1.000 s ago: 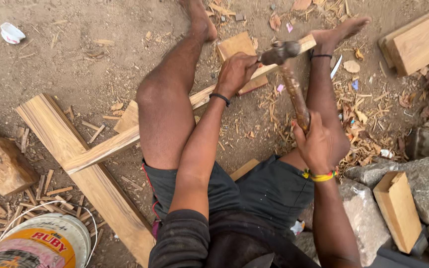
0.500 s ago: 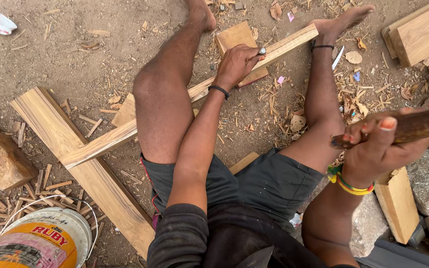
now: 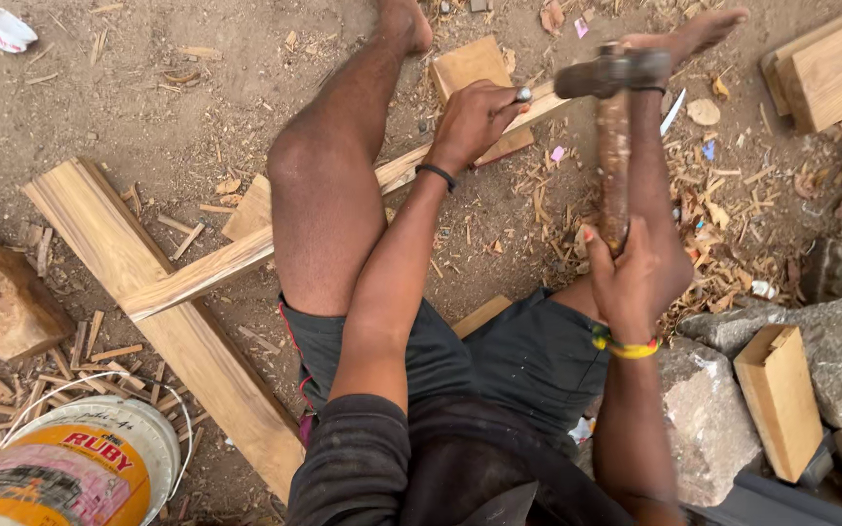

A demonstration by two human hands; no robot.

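The right hand (image 3: 635, 278), fist closed on the wooden-handled hammer (image 3: 614, 107), has swung it down from its raised position toward the chisel (image 3: 520, 95) gripped by the left hand (image 3: 470, 122) against the wooden strip (image 3: 246, 255).

An open-air woodworking yard on bare dirt, as I see it through the head camera. Wood chips (image 3: 733, 209) and shavings litter the ground from one to four o'clock. Sawn planks (image 3: 148, 292) cross at nine o'clock, a timber block (image 3: 780, 399) rests on rough stones (image 3: 830, 341) at four o'clock, more squared lumber (image 3: 835, 68) lies at two o'clock, and a paint bucket (image 3: 90, 468) stands at seven o'clock.
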